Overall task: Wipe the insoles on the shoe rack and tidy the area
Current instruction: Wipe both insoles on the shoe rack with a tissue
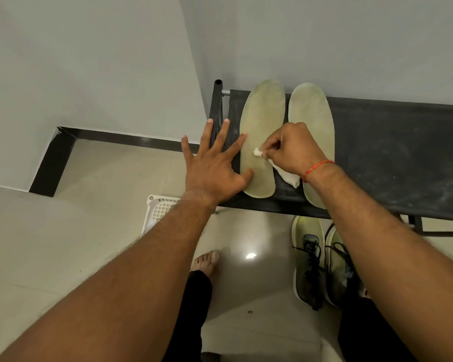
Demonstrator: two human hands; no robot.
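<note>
Bare forearms [141,270] reach up-frame; with the flat, spread left hand [215,163] bracing the pale green flat insole [262,121], the right hand [290,150] pinching crumpled white tissue [289,177] should wipe firmly lengthwise.

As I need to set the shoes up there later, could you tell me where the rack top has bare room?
The rack top is bare right of the right insole, between wall and front edge. The left end is crowded: both insoles, the left hand pressing the left insole, the right hand pinching the tissue.
</note>
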